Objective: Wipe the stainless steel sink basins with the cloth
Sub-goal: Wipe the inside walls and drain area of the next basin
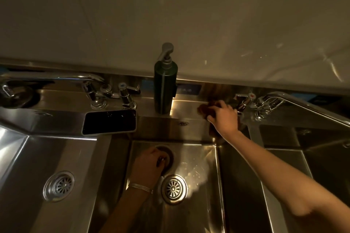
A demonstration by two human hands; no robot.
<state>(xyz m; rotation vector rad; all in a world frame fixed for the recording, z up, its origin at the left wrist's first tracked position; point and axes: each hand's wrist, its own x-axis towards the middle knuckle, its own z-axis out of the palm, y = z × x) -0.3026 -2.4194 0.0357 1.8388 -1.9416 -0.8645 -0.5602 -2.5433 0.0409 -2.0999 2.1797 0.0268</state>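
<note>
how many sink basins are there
3: left basin in front of the phone, middle basin with the left hand in it, right basin at the frame's right. The right hand grips the cloth on the back ledge. More may lie off-frame.

I could read no words or numbers: the dark label (pixel 190 89) on the sink (pixel 191 131) back panel beside the soap bottle (pixel 165 89) showed only blurred pale marks, and the small stamp (pixel 183 123) on its rim was too faint to read.
</note>
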